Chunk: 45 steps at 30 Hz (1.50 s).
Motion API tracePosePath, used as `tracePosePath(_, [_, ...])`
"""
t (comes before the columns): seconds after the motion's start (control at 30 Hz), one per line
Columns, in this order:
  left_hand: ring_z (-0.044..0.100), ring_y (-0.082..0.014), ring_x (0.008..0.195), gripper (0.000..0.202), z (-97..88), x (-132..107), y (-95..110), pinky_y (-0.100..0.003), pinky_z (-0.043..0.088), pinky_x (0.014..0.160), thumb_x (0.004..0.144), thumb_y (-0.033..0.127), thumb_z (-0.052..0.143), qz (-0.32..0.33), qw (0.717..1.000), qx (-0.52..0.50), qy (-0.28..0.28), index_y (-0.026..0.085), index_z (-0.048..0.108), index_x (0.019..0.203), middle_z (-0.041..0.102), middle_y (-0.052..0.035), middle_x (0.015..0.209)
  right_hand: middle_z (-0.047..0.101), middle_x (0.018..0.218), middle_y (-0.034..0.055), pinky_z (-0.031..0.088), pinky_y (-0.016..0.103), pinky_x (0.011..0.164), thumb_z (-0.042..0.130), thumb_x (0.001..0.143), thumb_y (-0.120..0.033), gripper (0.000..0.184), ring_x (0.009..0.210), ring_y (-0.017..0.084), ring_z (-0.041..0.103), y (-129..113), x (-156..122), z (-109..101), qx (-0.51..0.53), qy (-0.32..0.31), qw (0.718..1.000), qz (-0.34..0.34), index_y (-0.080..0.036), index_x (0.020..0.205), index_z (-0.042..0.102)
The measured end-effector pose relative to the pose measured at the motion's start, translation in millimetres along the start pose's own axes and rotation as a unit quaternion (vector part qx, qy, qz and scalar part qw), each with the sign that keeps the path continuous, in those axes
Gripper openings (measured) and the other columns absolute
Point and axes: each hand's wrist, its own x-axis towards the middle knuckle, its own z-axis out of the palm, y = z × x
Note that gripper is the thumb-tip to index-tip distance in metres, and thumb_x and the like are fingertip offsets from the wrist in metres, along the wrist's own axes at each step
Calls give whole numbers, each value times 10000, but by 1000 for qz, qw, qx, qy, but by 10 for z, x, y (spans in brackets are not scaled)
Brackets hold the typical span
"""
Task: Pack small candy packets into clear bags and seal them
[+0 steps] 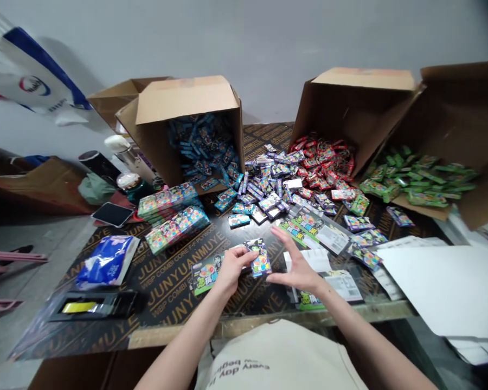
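Between the thumb and fingers of my left hand [235, 266] is a small purple printed packet [261, 259], held up over the dark table. Just right of it, my right hand [296, 266] has its thumb and fingers spread apart with nothing in them. Beneath my left hand lies a flat green-and-black printed card box [205, 274]. More flat printed pieces [341, 287] and a white sheet [309, 260] lie under and beside my right hand. Ahead of both hands, loose purple packets [270, 201] form a pile, with a few blue packets [239, 220] at its near edge.
Tipped cartons hold blue packets [203, 143], red packets [327, 157] and green packets [423, 176]. To the left are stacked printed boxes [177, 227], a phone [113, 214], a blue tissue pack [108, 260] and a black tape dispenser [93, 306]. White sheets [447, 281] lie right.
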Motion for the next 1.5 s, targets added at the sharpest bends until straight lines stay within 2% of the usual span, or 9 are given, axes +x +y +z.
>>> tracePosePath(0.2, [577, -171, 712, 382, -180, -2, -7, -297, 437, 690, 665, 449, 660, 62, 984, 165, -33, 134, 645, 881, 645, -55, 781, 508, 1184, 81, 304, 422, 973, 663, 585, -282, 711, 1124, 266, 444, 0, 34, 5, -143, -57, 982, -109, -217, 1248, 415])
tracePosePath(0.3, [475, -297, 1079, 810, -452, 21, -46, -448, 332, 935, 513, 477, 747, 181, 889, 421, 19, 211, 484, 1231, 548, -112, 1167, 534, 1141, 88, 314, 428, 935, 681, 581, -332, 691, 1072, 277, 475, 202, 69, 26, -194, -14, 976, -96, -209, 1214, 434])
tracePosePath(0.43, [443, -315, 1090, 1047, -724, 27, -161, -485, 278, 968, 454, 385, 775, 205, 760, 616, -8, 211, 287, 1364, 523, -109, 1152, 532, 1186, 110, 302, 439, 920, 685, 627, -378, 720, 1082, 289, 474, 437, 96, 72, -256, -20, 963, -79, -202, 1264, 398])
tracePosePath(0.73, [441, -250, 1127, 1037, -661, -102, -64, -467, 152, 1062, 585, 282, 675, 268, 762, 584, -77, 223, 49, 1410, 497, -69, 1196, 469, 1296, 99, 184, 443, 1012, 713, 617, -402, 841, 1159, 267, 435, 324, 68, 142, -181, -168, 963, -110, -220, 1331, 310])
tracePosePath(0.9, [453, -291, 1091, 1027, -628, -12, -36, -490, 270, 986, 582, 324, 679, 275, 776, 568, -11, 220, 76, 1407, 505, -89, 1174, 527, 1209, 107, 165, 456, 1017, 636, 709, -486, 783, 1141, 260, 439, 284, 28, 190, -194, 17, 980, -35, -211, 1350, 281])
tracePosePath(1.0, [461, -284, 1067, 1036, -577, 63, -37, -463, 312, 955, 582, 330, 678, 281, 773, 569, -12, 220, 66, 1410, 507, -83, 1168, 584, 1135, 59, 156, 443, 1022, 480, 857, -394, 562, 1044, 201, 514, 268, 6, 212, -177, -25, 983, -40, -257, 1359, 267])
tracePosePath(1.07, [470, -277, 1052, 1025, -563, 118, -75, -454, 320, 947, 593, 324, 668, 283, 767, 575, -13, 214, 62, 1412, 515, -83, 1154, 609, 1098, 39, 164, 431, 1017, 435, 883, -376, 504, 1041, 191, 519, 330, 83, 107, -176, -35, 983, -40, -264, 1351, 283])
tracePosePath(1.23, [462, -290, 1054, 865, -681, 267, -321, -469, 314, 945, 626, 387, 656, 283, 731, 620, -26, 217, 259, 1375, 523, -98, 1150, 496, 1256, 114, 227, 410, 954, 450, 854, -365, 448, 1167, 263, 384, 824, 698, -705, -334, 191, 914, 130, -192, 1266, 423])
tracePosePath(1.5, [433, -294, 1114, 735, -823, 330, -531, -462, 336, 961, 682, 519, 605, 275, 719, 638, -24, 255, 375, 1328, 493, -100, 1220, 590, 1111, 127, 266, 443, 873, 620, 700, -225, 506, 1107, 308, 429, 1314, 1429, -1483, -344, 157, 896, 233, -198, 1191, 500])
